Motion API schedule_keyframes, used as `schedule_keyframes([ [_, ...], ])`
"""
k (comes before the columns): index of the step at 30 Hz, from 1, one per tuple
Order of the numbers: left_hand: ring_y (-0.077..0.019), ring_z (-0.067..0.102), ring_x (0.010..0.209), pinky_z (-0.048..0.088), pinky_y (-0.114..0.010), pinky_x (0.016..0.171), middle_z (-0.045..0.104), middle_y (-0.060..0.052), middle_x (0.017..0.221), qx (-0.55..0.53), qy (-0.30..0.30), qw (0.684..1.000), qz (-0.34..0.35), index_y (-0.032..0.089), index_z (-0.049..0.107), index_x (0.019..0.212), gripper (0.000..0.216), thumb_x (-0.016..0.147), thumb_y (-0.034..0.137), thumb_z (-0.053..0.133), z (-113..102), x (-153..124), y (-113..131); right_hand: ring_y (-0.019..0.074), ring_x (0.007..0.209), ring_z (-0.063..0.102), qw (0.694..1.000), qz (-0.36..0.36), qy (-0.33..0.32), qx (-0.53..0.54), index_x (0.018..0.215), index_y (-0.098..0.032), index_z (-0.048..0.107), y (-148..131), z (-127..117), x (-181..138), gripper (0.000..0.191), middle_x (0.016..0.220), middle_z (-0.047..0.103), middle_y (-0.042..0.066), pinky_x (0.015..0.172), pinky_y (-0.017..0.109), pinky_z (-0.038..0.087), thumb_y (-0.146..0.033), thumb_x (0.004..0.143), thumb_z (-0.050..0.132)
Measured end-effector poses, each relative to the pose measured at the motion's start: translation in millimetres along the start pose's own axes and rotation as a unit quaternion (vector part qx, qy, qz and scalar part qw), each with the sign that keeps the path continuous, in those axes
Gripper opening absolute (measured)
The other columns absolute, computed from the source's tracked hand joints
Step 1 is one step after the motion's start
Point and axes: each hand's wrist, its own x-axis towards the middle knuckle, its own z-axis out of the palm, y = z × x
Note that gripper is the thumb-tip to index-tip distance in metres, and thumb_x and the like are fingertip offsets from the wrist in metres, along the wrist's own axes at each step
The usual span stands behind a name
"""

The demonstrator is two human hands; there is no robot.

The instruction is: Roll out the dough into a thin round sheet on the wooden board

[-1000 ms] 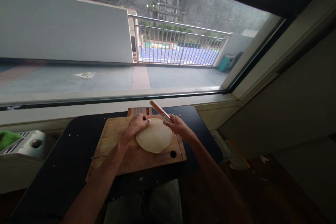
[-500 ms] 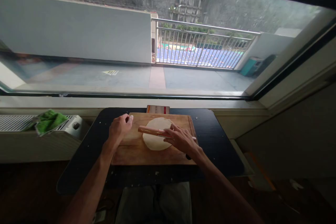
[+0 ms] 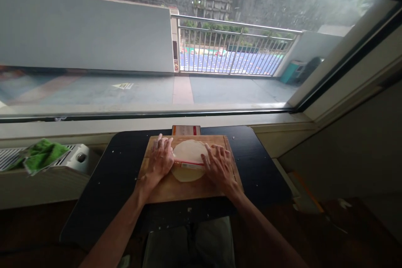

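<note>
A flat round of pale dough (image 3: pixel 189 150) lies on a wooden cutting board (image 3: pixel 176 190) on a small dark table (image 3: pixel 116 176). A thin wooden rolling pin (image 3: pixel 188 163) lies crosswise over the dough. My left hand (image 3: pixel 161 158) presses flat on the pin's left end with fingers spread. My right hand (image 3: pixel 217 166) presses flat on its right end. Both palms cover the ends of the pin, so only its middle shows.
A small red and white box (image 3: pixel 186 130) sits behind the board at the window sill. A green cloth (image 3: pixel 39 155) lies on a white heater (image 3: pixel 75 160) to the left. A large window fills the wall ahead. Flour specks dot the table.
My right hand brought the rolling pin from beside the dough down across it. My left hand left the dough's edge, lifted to the left, then came onto the pin's left end.
</note>
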Motion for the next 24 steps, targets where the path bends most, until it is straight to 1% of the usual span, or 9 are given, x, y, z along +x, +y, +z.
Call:
schedule_keyframes([
  [2, -0.0407, 0.037, 0.171, 0.033, -0.065, 0.140, 0.065, -0.022, 0.159, -0.006, 0.002, 1.000, -0.003, 0.014, 0.056, 0.160, 0.061, 0.101, 0.018, 0.046, 6, 7, -6, 0.0450, 0.167, 0.037, 1.000, 0.023, 0.014, 0.002, 0.178, -0.027, 0.044, 4, 1, 8, 0.061, 0.173, 0.057, 0.019, 0.135, 0.068, 0.028, -0.036, 0.118, 0.048],
  [5, -0.0389, 0.040, 0.170, 0.034, -0.064, 0.140, 0.066, -0.021, 0.159, 0.000, 0.010, 1.000, -0.017, 0.014, 0.052, 0.163, 0.064, 0.100, 0.017, 0.043, 17, 19, -14, 0.0469, 0.163, 0.042, 0.999, 0.035, 0.019, 0.012, 0.177, -0.031, 0.046, 8, -4, 27, 0.062, 0.168, 0.062, 0.018, 0.131, 0.067, 0.033, -0.037, 0.116, 0.052],
  [7, -0.0389, 0.044, 0.169, 0.036, -0.063, 0.139, 0.066, -0.022, 0.159, 0.012, 0.020, 0.999, -0.028, 0.013, 0.054, 0.162, 0.063, 0.100, 0.018, 0.044, 23, 30, -18, 0.0447, 0.155, 0.049, 0.999, 0.043, 0.018, 0.008, 0.174, -0.027, 0.050, 10, -8, 42, 0.058, 0.165, 0.063, 0.020, 0.128, 0.062, 0.038, -0.039, 0.118, 0.047],
  [10, -0.0402, 0.048, 0.166, 0.041, -0.063, 0.137, 0.066, -0.026, 0.159, 0.036, 0.023, 0.999, -0.033, 0.008, 0.056, 0.159, 0.061, 0.100, 0.017, 0.043, 31, 51, -23, 0.0389, 0.144, 0.056, 0.998, 0.059, 0.011, -0.012, 0.169, -0.020, 0.055, 12, -16, 67, 0.054, 0.160, 0.064, 0.022, 0.121, 0.054, 0.043, -0.040, 0.121, 0.040],
  [13, -0.0409, 0.049, 0.165, 0.042, -0.063, 0.136, 0.065, -0.028, 0.161, 0.057, 0.000, 0.998, -0.032, 0.005, 0.055, 0.160, 0.063, 0.100, 0.017, 0.043, 36, 72, -27, 0.0358, 0.140, 0.058, 0.997, 0.082, -0.001, -0.013, 0.162, -0.022, 0.060, 14, -22, 87, 0.051, 0.158, 0.064, 0.019, 0.116, 0.050, 0.044, -0.041, 0.122, 0.036],
  [16, -0.0430, 0.047, 0.167, 0.040, -0.065, 0.137, 0.063, -0.030, 0.164, 0.066, -0.035, 0.996, -0.039, 0.002, 0.053, 0.164, 0.068, 0.097, 0.018, 0.048, 38, 83, -28, 0.0342, 0.140, 0.059, 0.993, 0.116, -0.002, 0.011, 0.159, -0.023, 0.063, 14, -25, 94, 0.053, 0.154, 0.066, 0.019, 0.115, 0.048, 0.046, -0.045, 0.124, 0.029],
  [19, -0.0443, 0.044, 0.169, 0.039, -0.066, 0.136, 0.060, -0.031, 0.166, 0.069, -0.068, 0.995, -0.025, 0.003, 0.051, 0.167, 0.072, 0.097, 0.021, 0.050, 34, 77, -27, 0.0332, 0.150, 0.055, 0.995, 0.094, -0.009, 0.019, 0.167, -0.022, 0.057, 12, -22, 85, 0.054, 0.164, 0.062, 0.019, 0.123, 0.049, 0.043, -0.042, 0.123, 0.034],
  [21, -0.0430, 0.043, 0.170, 0.040, -0.064, 0.136, 0.060, -0.028, 0.168, 0.074, -0.084, 0.993, -0.026, 0.005, 0.049, 0.170, 0.072, 0.100, 0.023, 0.047, 28, 63, -27, 0.0336, 0.160, 0.047, 0.998, 0.067, -0.015, 0.007, 0.174, -0.021, 0.050, 10, -15, 71, 0.057, 0.172, 0.056, 0.019, 0.132, 0.052, 0.035, -0.041, 0.122, 0.038],
  [24, -0.0435, 0.035, 0.173, 0.039, -0.064, 0.136, 0.052, -0.029, 0.175, 0.090, -0.092, 0.991, -0.031, 0.003, 0.046, 0.172, 0.071, 0.105, 0.026, 0.040, 15, 33, -24, 0.0354, 0.171, 0.035, 0.999, 0.028, 0.000, -0.021, 0.177, -0.021, 0.046, 8, -4, 45, 0.060, 0.179, 0.050, 0.018, 0.140, 0.057, 0.022, -0.042, 0.122, 0.039],
])
